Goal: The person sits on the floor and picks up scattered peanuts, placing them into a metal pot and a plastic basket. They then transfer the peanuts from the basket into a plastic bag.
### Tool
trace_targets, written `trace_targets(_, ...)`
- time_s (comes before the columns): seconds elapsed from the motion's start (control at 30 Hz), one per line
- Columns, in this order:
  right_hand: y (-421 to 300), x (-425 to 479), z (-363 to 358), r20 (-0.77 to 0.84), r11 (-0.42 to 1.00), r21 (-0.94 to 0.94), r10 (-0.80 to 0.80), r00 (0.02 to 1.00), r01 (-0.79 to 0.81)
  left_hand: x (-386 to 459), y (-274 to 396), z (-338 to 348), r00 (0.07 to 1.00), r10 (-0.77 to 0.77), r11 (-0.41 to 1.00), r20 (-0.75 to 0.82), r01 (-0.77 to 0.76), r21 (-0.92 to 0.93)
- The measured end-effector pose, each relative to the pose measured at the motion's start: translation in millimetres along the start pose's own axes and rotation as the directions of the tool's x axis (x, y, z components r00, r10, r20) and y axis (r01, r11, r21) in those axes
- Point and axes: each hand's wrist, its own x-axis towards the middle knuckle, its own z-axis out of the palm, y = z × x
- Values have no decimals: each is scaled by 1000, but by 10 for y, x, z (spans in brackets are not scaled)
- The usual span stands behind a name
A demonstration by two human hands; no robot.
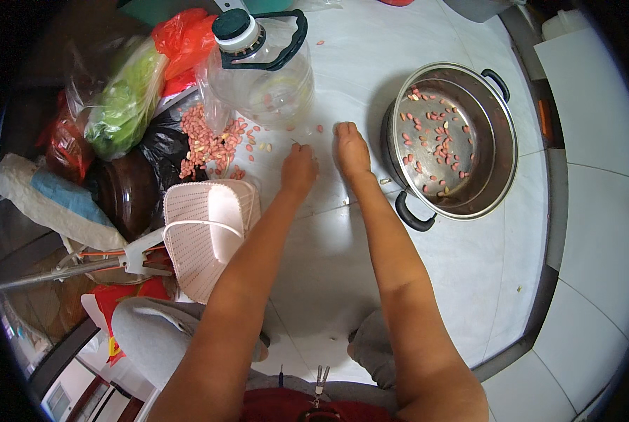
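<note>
My left hand (299,169) is low over the pale tiled floor (320,253), its fingers bent together beside a few stray peanuts. A thin dark sliver shows at its fingertips, too small to identify. To its right, my right hand (353,152) has curled fingers, near a single pink peanut (320,128); whether it holds anything is hidden. Left of both hands spreads a heap of shelled pink-skinned peanuts (203,140). A steel pot (493,142) with black handles stands to the right, peanuts scattered over its bottom.
A large clear plastic jug (288,89) with a dark cap stands beyond my hands. By my left forearm is a pink plastic basket (188,253). Bagged leafy greens (127,100), a red plastic bag (185,45) and a brown jar (127,192) crowd the left side. White tiles (599,211) border the right.
</note>
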Motion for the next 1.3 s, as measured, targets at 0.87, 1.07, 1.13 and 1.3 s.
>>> trace_targets(0.87, -162, -40, 241, 66, 981, 193, -41, 997, 28, 456, -172, 148, 837, -431, 896, -338, 353, -269)
trace_targets(1.07, -225, -147, 224, 78, 991, 106, -88, 993, 79, 611, -65, 168, 728, -576, 816, -372, 489, -308)
trace_targets(1.13, -240, -186, 215, 137, 994, 61, -94, 986, 86, 634, -105, 169, 735, -570, 821, -369, 490, -293)
trace_targets(1.3, -268, -226, 212, 115, 987, 71, -153, 981, 146, 659, -271, 119, 797, -505, 862, -331, 482, -155)
